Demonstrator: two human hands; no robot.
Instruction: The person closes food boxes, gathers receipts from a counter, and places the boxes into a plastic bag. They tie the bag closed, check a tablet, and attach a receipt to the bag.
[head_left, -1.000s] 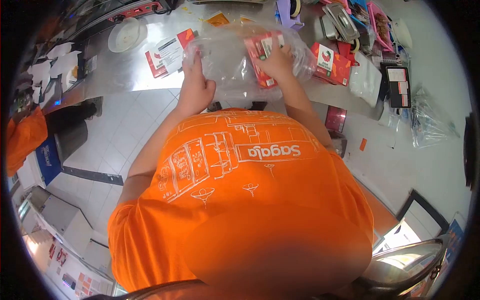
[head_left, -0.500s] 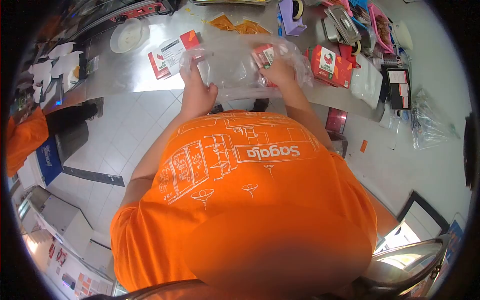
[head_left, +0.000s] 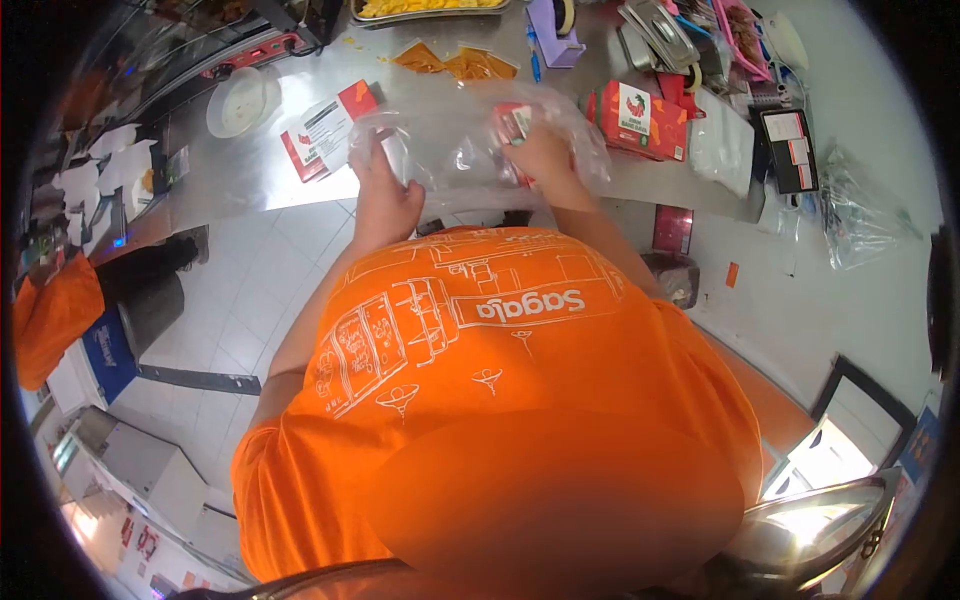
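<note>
A clear plastic bag [head_left: 440,150] lies spread across the steel counter's front edge. At its left end my left hand [head_left: 385,200] grips the plastic, thumb apart from the fingers. Inside the bag's right part, my right hand [head_left: 543,158] is closed on a small red and white box [head_left: 513,122]; the plastic blurs the fingers. Just left of the bag lies a red and white box with a printed label [head_left: 325,130]. To the right of the bag stands another red box [head_left: 638,120].
Two orange sauce packets [head_left: 455,62] lie behind the bag, below a tray of yellow food [head_left: 430,10]. A purple tape dispenser [head_left: 555,35] and a white plastic stack [head_left: 722,145] are on the right. At far left is another person's orange sleeve [head_left: 60,320].
The view has shifted a little, bringing the yellow food tray further into sight. Both hands keep their places on the bag and the small box.
</note>
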